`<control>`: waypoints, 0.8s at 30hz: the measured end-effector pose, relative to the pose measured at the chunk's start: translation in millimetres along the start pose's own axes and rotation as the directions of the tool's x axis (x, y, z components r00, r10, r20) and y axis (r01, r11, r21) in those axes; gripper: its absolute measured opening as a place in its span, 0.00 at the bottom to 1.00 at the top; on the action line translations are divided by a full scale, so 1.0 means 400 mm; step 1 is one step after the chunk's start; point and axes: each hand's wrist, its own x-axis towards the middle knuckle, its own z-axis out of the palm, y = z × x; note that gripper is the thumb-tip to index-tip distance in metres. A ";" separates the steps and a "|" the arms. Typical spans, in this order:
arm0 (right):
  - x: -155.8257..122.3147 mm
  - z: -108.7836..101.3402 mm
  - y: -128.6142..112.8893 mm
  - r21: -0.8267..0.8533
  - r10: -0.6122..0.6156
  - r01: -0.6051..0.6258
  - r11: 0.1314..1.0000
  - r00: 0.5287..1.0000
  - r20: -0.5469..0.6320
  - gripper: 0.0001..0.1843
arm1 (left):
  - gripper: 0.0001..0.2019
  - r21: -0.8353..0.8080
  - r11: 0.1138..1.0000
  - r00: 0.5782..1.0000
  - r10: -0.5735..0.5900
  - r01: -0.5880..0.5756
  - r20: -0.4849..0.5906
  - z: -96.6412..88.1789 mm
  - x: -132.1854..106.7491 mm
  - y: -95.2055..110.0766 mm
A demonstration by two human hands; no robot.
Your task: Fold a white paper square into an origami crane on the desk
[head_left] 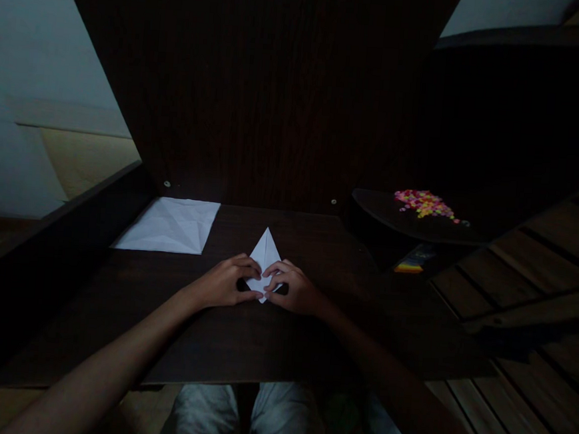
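A folded sheet of white paper (266, 252), kite-shaped with a crease down its middle, lies on the dark wooden desk (209, 351). My left hand (227, 280) rests on its left side, with fingers curled and the thumb near the lower tip. On the right side my right hand (296, 288) presses the paper, its thumb and fingers also close to the lower tip. Both hands are closed on the paper, and fingers cover parts of its lower half. Farther left lies a larger creased white sheet (173, 226), untouched.
An upright dark panel (259, 94) stands behind the desk. At the right, a curved shelf (370, 207) holds a pile of small colourful pieces (428, 204). A low dark side board (68, 226) borders the desk at the left. Wooden slats (541, 263) show at far right.
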 end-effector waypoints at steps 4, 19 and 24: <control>0.000 0.000 0.000 0.015 0.002 -0.002 1.000 1.000 -0.007 0.04 | 0.11 0.005 1.000 1.000 -0.003 0.004 -0.009 0.005 0.000 0.002; 0.002 0.001 0.005 0.009 0.018 -0.018 1.000 1.000 0.007 0.04 | 0.17 -0.022 0.999 0.999 -0.034 0.033 -0.015 0.005 0.003 0.005; 0.003 -0.002 -0.002 0.014 0.020 -0.020 1.000 1.000 0.004 0.04 | 0.10 -0.077 0.997 1.000 -0.002 0.003 0.018 -0.004 0.002 -0.002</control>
